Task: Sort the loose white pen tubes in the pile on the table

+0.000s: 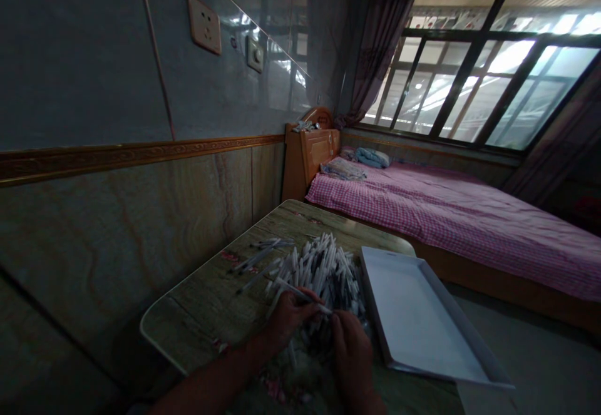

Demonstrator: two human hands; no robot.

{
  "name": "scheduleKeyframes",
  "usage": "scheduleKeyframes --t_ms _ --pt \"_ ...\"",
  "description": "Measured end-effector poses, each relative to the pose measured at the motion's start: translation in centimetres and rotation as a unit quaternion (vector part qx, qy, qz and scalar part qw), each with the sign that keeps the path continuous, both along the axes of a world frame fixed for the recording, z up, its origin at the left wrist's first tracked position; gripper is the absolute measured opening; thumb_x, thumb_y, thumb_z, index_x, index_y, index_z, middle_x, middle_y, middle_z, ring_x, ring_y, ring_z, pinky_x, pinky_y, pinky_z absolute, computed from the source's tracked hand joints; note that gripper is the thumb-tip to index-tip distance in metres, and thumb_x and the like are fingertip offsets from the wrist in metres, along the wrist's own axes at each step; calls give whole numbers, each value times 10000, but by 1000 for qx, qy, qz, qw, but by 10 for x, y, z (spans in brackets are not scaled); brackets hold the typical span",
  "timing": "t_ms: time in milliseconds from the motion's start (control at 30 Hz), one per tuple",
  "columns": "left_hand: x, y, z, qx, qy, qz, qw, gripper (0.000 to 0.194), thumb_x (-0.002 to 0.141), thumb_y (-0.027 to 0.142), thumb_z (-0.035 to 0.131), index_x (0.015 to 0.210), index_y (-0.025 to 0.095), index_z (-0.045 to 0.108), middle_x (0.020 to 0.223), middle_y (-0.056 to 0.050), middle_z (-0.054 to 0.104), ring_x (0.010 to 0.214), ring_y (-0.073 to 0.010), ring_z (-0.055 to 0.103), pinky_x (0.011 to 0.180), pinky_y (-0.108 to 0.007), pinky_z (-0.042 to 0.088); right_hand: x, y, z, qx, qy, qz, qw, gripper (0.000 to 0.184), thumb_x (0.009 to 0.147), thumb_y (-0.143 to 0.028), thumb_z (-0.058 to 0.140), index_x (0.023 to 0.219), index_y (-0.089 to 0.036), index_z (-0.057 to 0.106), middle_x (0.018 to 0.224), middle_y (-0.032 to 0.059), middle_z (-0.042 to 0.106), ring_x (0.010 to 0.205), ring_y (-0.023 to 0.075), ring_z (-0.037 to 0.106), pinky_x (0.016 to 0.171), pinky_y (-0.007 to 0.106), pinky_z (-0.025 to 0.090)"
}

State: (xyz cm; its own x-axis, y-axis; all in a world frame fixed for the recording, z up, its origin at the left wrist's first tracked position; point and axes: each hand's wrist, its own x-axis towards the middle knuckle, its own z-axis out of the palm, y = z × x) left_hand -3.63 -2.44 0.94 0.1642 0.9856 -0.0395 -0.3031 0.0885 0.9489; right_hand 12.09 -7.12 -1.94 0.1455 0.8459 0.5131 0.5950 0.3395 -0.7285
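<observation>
My left hand (290, 316) is closed on a slim whitish pen (292, 288), which slants down to the right between my two hands. At the pen's lower right end, the fingers of my right hand (351, 341) are pinched together, gripping its tip. Just beyond my hands lies a large heap of similar white pens (323, 263), partly hidden by my hands. Left of the heap, several pens with dark ends (258, 257) lie loosely side by side on the patterned table (201, 305).
A shallow white tray (417, 315) lies at the table's right, its near right corner jutting past the table edge. Behind the table stands a bed (451, 215) with a pink checked cover. A tiled wall (197, 215) runs along the left.
</observation>
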Motion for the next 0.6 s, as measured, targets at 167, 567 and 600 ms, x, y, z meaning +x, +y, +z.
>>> scheduleKeyframes --t_ms 167,567,600 --pt "1 1 -1 1 -17 9 1000 359 516 426 880 689 159 714 609 -5 706 540 -151 629 563 -265 502 1 1 0 13 14 16 1000 382 968 -519 466 1026 -229 707 999 70 724 915 205 678 814 313 535" --pt "1 4 -9 0 -27 0 1000 366 530 418 886 720 147 729 640 -13 725 555 -152 648 584 -268 511 3 1 -1 -20 15 -5 1000 379 959 -521 469 1027 -234 706 999 57 734 902 202 691 788 294 534" --pt "1 3 -8 1 -26 -2 1000 361 530 412 886 718 147 729 634 -12 725 553 -152 649 578 -264 507 2 1 -1 -22 12 -15 1000 397 964 -529 450 986 -232 712 963 59 737 872 204 693 768 293 533"
